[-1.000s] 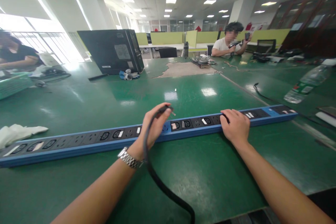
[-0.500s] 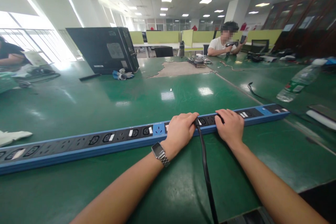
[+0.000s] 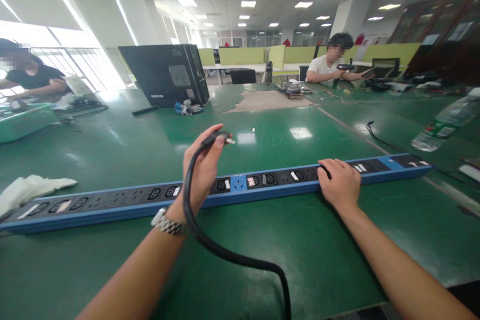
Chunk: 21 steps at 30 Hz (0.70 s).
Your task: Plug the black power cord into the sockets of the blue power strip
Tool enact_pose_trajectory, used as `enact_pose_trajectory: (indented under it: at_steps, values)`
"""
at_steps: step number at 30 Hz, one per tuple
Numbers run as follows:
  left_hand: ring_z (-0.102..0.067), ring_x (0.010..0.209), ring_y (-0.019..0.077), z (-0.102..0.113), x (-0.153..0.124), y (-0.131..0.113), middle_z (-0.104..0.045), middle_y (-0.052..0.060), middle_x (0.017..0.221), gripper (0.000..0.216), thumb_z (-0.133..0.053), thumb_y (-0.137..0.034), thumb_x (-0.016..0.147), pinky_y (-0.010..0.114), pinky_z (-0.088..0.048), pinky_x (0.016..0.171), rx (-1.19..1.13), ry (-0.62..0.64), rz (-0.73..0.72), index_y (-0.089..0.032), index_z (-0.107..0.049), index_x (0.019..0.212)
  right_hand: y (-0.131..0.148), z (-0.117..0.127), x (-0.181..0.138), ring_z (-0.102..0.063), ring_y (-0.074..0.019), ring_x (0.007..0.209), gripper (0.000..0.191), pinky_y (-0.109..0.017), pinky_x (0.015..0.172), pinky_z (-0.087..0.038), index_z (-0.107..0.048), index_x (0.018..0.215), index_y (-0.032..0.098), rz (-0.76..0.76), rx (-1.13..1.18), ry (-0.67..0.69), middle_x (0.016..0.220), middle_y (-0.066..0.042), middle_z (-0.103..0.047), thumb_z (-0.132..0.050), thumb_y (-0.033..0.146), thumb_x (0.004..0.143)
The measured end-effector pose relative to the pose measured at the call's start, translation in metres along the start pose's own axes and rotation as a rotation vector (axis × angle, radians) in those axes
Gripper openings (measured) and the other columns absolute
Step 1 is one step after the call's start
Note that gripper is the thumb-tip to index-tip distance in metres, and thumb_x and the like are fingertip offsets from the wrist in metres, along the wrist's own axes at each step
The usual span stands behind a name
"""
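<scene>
A long blue-and-black power strip lies across the table, with rows of sockets and small white stickers on its face. My left hand, wearing a metal-band watch, is raised above the strip, closed around the plug of a thick black power cord. The plug is clear of the sockets, and its cord loops down to the table's near edge. Toward the strip's right end, my right hand grips the strip, its fingers curled over the top. A black bit shows under these fingers; what it is I cannot make out.
A black computer case stands at the back left, with gloves beside it. A plastic bottle is on the right. White cloth and a green basket are on the left. Two people sit around the green table.
My left hand has lifted the plug away from the strip and moved left and up with it, bending the cord into a loop. My right hand stays on the strip.
</scene>
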<state>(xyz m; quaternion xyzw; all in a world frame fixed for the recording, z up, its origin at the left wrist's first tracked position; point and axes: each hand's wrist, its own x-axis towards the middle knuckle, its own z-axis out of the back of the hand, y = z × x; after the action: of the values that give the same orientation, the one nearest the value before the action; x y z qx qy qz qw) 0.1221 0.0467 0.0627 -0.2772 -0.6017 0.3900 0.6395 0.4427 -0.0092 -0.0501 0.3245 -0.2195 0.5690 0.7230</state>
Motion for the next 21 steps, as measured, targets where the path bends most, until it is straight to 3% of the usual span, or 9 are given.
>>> enact_pose_trajectory:
  at_steps: [3, 4, 7, 13, 21]
  values:
    - [-0.069, 0.108, 0.025, 0.077, -0.013, 0.022, -0.076, 0.008, 0.109, 0.048, -0.056, -0.054, 0.09, 0.038, -0.053, 0.097, 0.429, 0.028, -0.047, -0.022, -0.064, 0.125, 0.0, 0.0, 0.0, -0.057, -0.0268, 0.114, 0.033, -0.041, 0.098, -0.033, -0.072, 0.104, 0.021, 0.002, -0.009, 0.006, 0.112, -0.005, -0.074, -0.045, 0.035, 0.092]
    - [-0.069, 0.106, 0.0266, 0.097, -0.019, 0.032, -0.076, 0.007, 0.108, 0.048, -0.055, -0.057, 0.089, 0.038, -0.054, 0.094, 0.557, 0.042, -0.047, -0.023, -0.066, 0.122, 0.0, -0.001, -0.001, -0.057, -0.0268, 0.114, 0.033, -0.041, 0.098, -0.033, -0.072, 0.104, 0.02, 0.001, -0.01, 0.008, 0.113, -0.005, -0.074, -0.045, 0.034, 0.092]
    - [-0.073, 0.092, 0.0277, 0.134, -0.038, 0.056, -0.078, 0.008, 0.101, 0.052, -0.051, -0.062, 0.088, 0.035, -0.059, 0.08, 0.756, 0.187, -0.031, -0.023, -0.067, 0.119, -0.001, -0.001, -0.001, -0.057, -0.0273, 0.114, 0.034, -0.043, 0.098, -0.033, -0.072, 0.105, 0.02, 0.001, -0.01, 0.012, 0.114, -0.006, -0.073, -0.044, 0.034, 0.092]
    - [-0.069, 0.107, 0.0254, 0.136, -0.042, 0.06, -0.072, 0.009, 0.121, 0.045, -0.052, -0.054, 0.09, 0.038, -0.05, 0.101, 0.755, 0.422, -0.173, -0.026, -0.065, 0.121, -0.003, -0.003, -0.002, -0.057, -0.0274, 0.113, 0.034, -0.043, 0.097, -0.033, -0.071, 0.106, 0.022, 0.02, -0.016, 0.001, 0.113, -0.006, -0.073, -0.043, 0.035, 0.092]
    - [-0.072, 0.093, 0.0246, 0.139, -0.038, 0.059, -0.076, 0.009, 0.107, 0.043, -0.053, -0.055, 0.089, 0.034, -0.055, 0.091, 0.715, 0.447, -0.116, -0.022, -0.067, 0.113, -0.003, -0.003, -0.002, -0.058, -0.027, 0.114, 0.034, -0.042, 0.098, -0.034, -0.072, 0.105, 0.021, 0.014, -0.044, 0.004, 0.113, -0.005, -0.073, -0.044, 0.035, 0.092]
